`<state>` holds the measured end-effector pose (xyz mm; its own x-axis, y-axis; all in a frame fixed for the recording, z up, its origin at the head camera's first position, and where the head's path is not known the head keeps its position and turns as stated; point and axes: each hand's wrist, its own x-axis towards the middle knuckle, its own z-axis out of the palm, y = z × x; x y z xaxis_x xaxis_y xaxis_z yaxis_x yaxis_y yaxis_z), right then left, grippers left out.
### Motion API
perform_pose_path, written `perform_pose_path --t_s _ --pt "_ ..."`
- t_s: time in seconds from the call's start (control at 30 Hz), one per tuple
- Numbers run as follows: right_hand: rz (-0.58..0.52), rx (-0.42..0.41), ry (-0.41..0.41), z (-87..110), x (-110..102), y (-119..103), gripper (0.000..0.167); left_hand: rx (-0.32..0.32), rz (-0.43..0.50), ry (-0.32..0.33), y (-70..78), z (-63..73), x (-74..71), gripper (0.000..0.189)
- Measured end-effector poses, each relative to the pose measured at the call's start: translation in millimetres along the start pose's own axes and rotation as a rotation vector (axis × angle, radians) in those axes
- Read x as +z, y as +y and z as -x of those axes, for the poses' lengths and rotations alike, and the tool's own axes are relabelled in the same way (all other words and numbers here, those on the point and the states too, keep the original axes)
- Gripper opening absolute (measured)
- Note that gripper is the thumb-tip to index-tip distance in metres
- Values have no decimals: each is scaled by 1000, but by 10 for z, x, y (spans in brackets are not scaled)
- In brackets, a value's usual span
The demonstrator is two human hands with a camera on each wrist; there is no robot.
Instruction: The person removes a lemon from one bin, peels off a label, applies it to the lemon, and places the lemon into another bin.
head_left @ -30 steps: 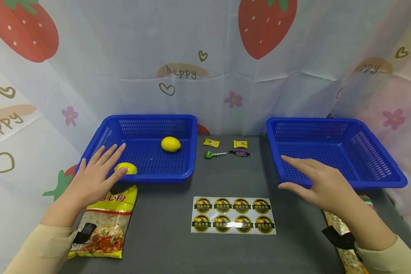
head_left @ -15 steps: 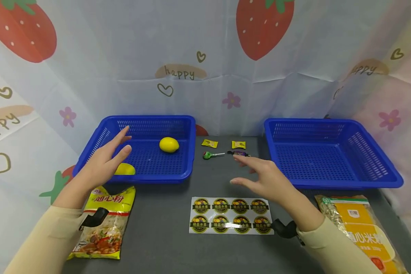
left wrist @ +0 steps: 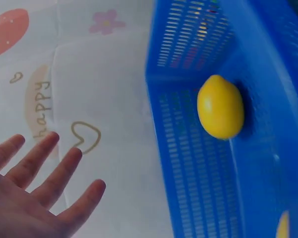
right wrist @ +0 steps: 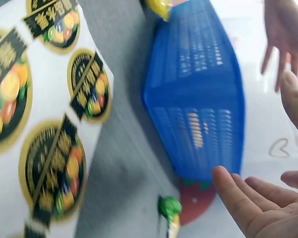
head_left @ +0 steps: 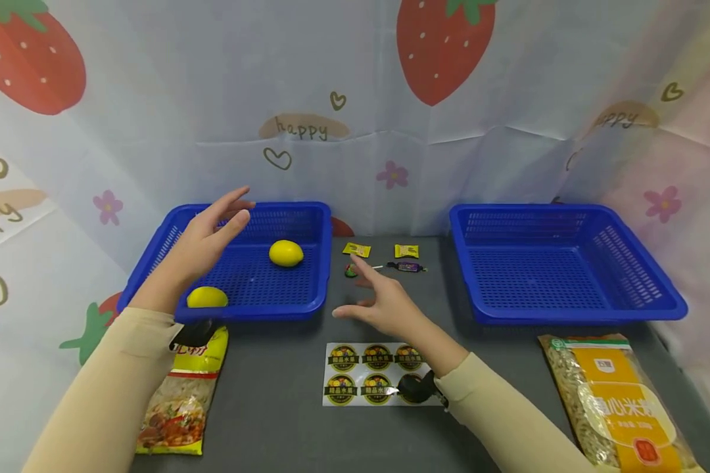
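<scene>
My left hand (head_left: 204, 240) hovers over the left blue basket (head_left: 325, 263), its fingers extended and holding nothing. Inside that basket lie two lemons, one lemon (head_left: 286, 253) toward the right and another lemon (head_left: 208, 297) by the front wall. In the left wrist view the fingers spread apart, clear of the lemon (left wrist: 221, 107). My right hand (head_left: 387, 305) is held in the air above the table, thumb and fingers apart with nothing between them. Beyond it are a green lollipop (head_left: 350, 270), partly hidden by the fingers, a purple-wrapped candy (head_left: 407, 267) and two yellow candies (head_left: 357, 249).
Under the right forearm lies a sticker sheet (head_left: 342, 374), partly covered. A second blue basket (head_left: 568, 309) stands at the right. A yellow noodle bag (head_left: 180, 401) lies at front left, an orange noodle bag (head_left: 621, 401) at front right. A printed curtain (head_left: 367, 98) closes off the back.
My right hand has moved left from the right basket to above the middle of the table. My left hand has moved right and farther back over the left basket, turning sideways.
</scene>
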<state>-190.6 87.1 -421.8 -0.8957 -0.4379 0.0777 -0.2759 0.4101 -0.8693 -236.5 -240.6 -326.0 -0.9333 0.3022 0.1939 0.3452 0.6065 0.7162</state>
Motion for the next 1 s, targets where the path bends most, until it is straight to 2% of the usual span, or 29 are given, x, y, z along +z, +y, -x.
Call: perform_pose_path --t_s 0.27,0.37,0.47,0.6,0.77,1.0 --pt "-130 83 -23 -162 294 18 107 -8 155 9 -91 -386 82 55" --pt "-161 88 -30 -201 380 14 110 -27 176 22 -148 -490 141 55" --pt "-191 69 -32 -232 441 14 111 -38 162 4 -221 -579 224 55" --pt "-214 64 -35 -259 495 43 111 -49 120 -47 -333 -656 329 58" --pt "-194 89 -22 -264 529 76 109 -71 142 -55 -487 -725 400 61" --pt "-207 99 -20 -273 570 64 103 -149 127 -121 -631 -780 462 68"
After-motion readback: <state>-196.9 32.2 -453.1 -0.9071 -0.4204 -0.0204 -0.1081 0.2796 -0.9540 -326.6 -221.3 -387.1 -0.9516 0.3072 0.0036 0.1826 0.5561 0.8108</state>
